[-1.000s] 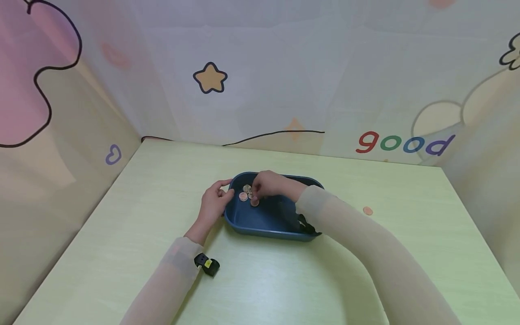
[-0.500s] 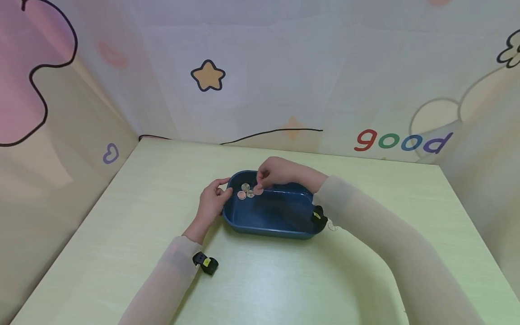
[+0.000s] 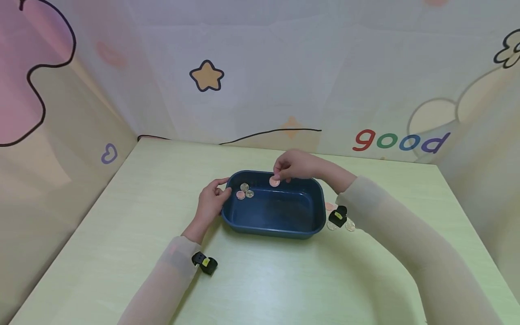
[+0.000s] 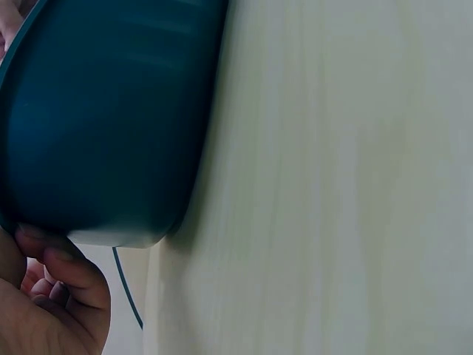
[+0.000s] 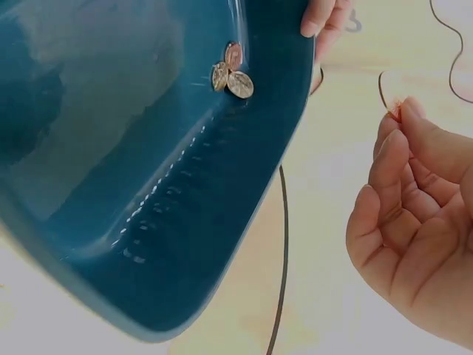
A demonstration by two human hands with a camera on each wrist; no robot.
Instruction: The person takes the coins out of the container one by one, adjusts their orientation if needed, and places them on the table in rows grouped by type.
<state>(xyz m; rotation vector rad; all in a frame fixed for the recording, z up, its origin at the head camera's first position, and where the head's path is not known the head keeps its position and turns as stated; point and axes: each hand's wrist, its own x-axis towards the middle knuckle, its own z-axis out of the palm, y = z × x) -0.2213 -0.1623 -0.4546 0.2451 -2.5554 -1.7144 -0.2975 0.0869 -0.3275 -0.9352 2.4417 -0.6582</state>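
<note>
Right hand (image 3: 296,164) has lifted a pinched coin (image 3: 274,182), leaving three coins (image 3: 249,194) at the tray's (image 3: 284,210) ten o'clock; left hand (image 3: 209,201) grips it at nine.

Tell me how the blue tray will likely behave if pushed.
The blue tray is probably stiff: it shows no bend where the left hand grips it. Low and wide, it seems unlikely to tip. The three coins inside lie loose, so they may slide.
</note>
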